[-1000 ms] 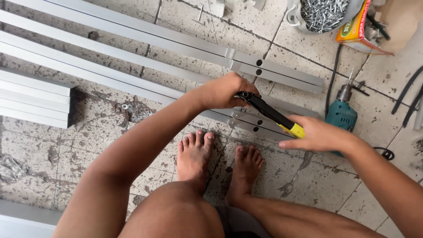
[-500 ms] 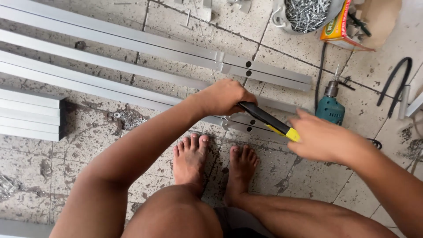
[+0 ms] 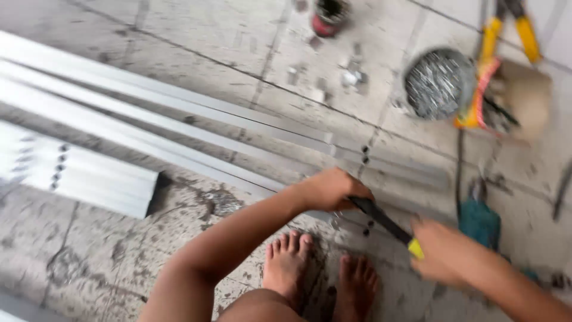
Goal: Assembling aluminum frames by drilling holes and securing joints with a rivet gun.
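While the left hand (image 3: 331, 188) presses the drilled grey rail (image 3: 381, 223) down, right-hand fingers (image 3: 435, 247) clamp the black-and-yellow tool (image 3: 387, 223), its work on the rail apparently unfinished.

The floor (image 3: 196, 36) is pale grey tile, mottled with darker stains and crossed by thin dark joint lines. The long metal rails (image 3: 179, 113) are silvery white, one dotted with small dark holes. The short stacked rails (image 3: 77, 173) are white with a row of grey spots. The tool (image 3: 387, 226) is black with a yellow end. The drill (image 3: 479, 220) is teal. The tub (image 3: 438, 83) holds grey, glinting bits. The cutters (image 3: 506, 30) have yellow handles. The can (image 3: 328, 16) is red and dark.
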